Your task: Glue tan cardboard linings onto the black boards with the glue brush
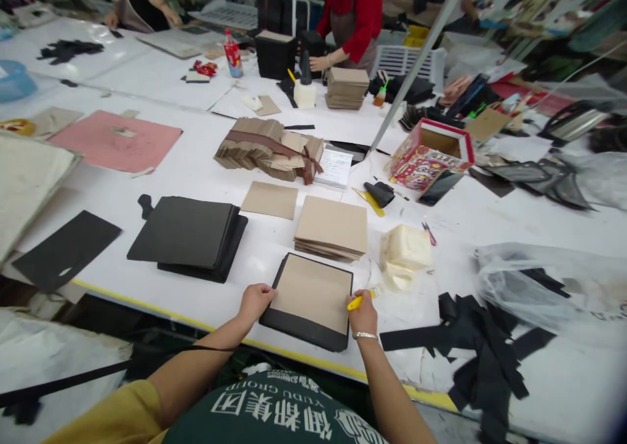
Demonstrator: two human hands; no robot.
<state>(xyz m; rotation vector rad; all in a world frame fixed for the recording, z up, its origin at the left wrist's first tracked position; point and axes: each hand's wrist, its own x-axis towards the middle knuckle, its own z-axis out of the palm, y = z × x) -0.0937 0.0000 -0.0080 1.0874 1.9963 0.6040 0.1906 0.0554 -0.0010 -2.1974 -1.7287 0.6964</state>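
A black panel (301, 326) topped with a tan card (313, 290) lies at the table's (196, 170) near edge. The left hand (255, 301), fingers curled, presses its left edge; the right hand (363, 313), wrist bent, grips a yellow tool (356, 301) at its right edge, beside a card stack (332, 227).

The dark green apron (274, 411) worn by the person bears white lettering, seen upside down from the head view: "YUDU GROUP" above a row of large Chinese characters. Print on the red patterned cardboard box (425, 160) is too small to read.
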